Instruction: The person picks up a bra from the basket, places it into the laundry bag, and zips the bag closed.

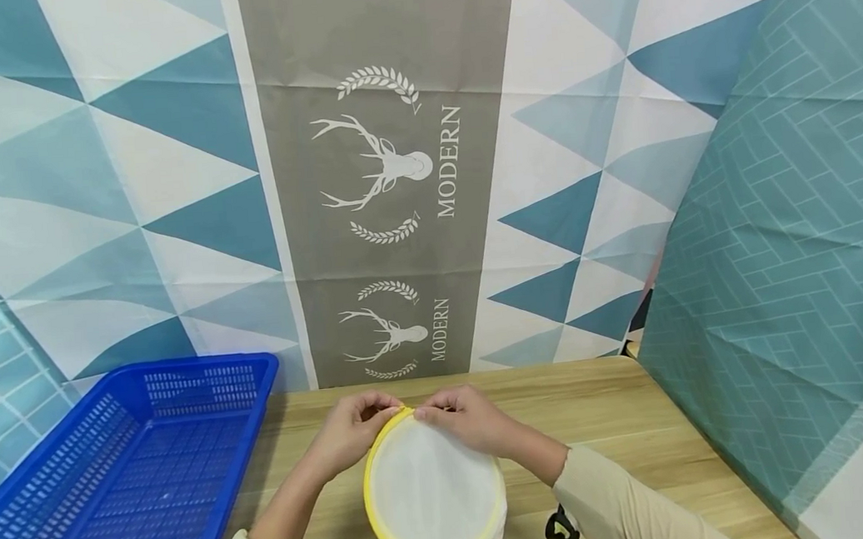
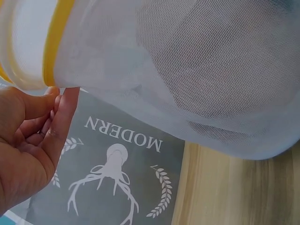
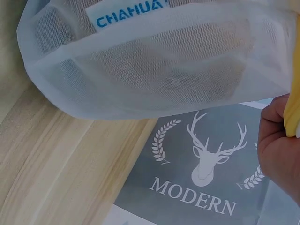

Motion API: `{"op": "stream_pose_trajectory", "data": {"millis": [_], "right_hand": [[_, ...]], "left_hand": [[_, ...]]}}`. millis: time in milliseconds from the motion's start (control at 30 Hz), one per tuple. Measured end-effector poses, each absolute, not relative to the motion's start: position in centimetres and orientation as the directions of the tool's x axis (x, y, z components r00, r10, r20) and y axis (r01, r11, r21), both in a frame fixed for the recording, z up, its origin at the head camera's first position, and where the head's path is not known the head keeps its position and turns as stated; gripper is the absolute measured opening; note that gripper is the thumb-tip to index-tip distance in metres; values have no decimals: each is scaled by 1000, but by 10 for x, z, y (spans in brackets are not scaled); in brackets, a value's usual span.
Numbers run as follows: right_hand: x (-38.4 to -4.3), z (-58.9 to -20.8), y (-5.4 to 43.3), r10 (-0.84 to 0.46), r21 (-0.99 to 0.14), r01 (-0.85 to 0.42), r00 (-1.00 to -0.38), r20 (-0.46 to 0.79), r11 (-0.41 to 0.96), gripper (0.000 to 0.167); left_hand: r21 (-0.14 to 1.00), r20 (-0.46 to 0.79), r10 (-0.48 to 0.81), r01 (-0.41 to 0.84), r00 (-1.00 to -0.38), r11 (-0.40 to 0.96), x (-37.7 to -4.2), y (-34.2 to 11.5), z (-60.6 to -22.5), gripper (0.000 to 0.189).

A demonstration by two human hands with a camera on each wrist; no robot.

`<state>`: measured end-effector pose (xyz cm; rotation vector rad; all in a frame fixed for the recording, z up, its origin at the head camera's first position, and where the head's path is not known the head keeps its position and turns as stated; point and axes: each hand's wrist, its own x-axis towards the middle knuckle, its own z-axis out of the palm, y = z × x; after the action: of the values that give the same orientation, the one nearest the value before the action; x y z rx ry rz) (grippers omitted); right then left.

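A white mesh laundry bag (image 1: 435, 490) with a yellow-edged round end stands over the wooden table in the head view, that end facing up. At the far side of its yellow edge, my left hand (image 1: 354, 432) pinches the rim between thumb and fingers. Close beside it, my right hand (image 1: 468, 421) pinches the same edge, thumb on top. In the right wrist view, the mesh carries a white label (image 3: 126, 15) reading CHAHUA, and the right hand's fingertips are partly hidden by yellow trim (image 3: 294, 93). The left wrist view shows the bag's mesh side hanging full.
To the left stands a large blue plastic basket (image 1: 190, 363) with slotted sides. The wooden table (image 1: 593, 425) extends right of the bag. Patterned cloth (image 1: 377, 248) with deer prints hangs behind it, and a teal cloth (image 1: 797, 235) hangs along the right side.
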<state>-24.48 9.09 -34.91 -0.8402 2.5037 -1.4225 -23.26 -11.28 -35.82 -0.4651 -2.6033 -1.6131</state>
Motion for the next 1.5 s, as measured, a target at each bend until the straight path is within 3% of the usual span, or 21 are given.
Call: {"op": "stream_pose_trajectory", "data": {"millis": [433,933,1233,1500], "right_hand": [[-246,-352,91,-519,-846,-366,-845,127,388,29],[-247,-356,96,-515,-847,-374,-845,144,377,31],[-251,-351,95,-510,-880,-256,-860,18,400,45],[-251,-347,89,-561,-870,-292,-827,21,398,28]], "left_hand": [[852,224,370,366,-902,375,-239,-114,-355,16],[879,144,301,261,-943,399,-235,-117,-356,17],[858,160,289,277,-944,432,-234,-114,-354,15],[839,191,288,309,-938,448,-234,-112,-352,12]]}}
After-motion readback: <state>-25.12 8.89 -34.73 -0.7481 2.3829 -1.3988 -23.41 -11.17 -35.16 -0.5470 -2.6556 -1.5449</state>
